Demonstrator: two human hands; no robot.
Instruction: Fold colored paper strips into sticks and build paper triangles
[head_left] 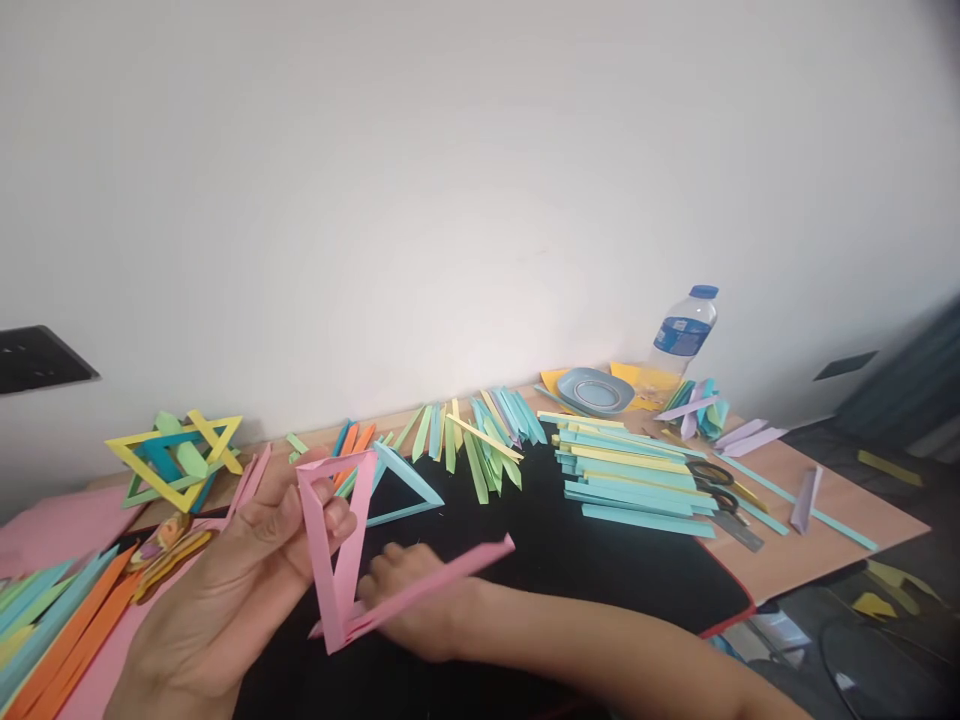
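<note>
The left hand [247, 560] pinched a folded pink strip [321, 560] between thumb and fingers near its upper left corner; the strip stood in a narrow triangle, raised in front of the black mat [600, 560] on the desk [847, 510], its point downward and a loose tail slanting up to the right; the right hand [416, 600] was at the lower point, behind that tail, its fingers curled (whether they gripped the paper I could not tell, since the tips were partly hidden and blurred); just beyond the hands lay a blue paper triangle [409, 475]; behind it spread a fan of green, blue and yellow strips [484, 460]; to the right were a stack of blue and yellow strips [637, 485] and, at its end, scissors [718, 488]; farther back stood a bottle [682, 335] beside a grey-blue dish [596, 392]; on the left sat a woven star [161, 455], with orange strips [75, 620] nearer the viewer.
</note>
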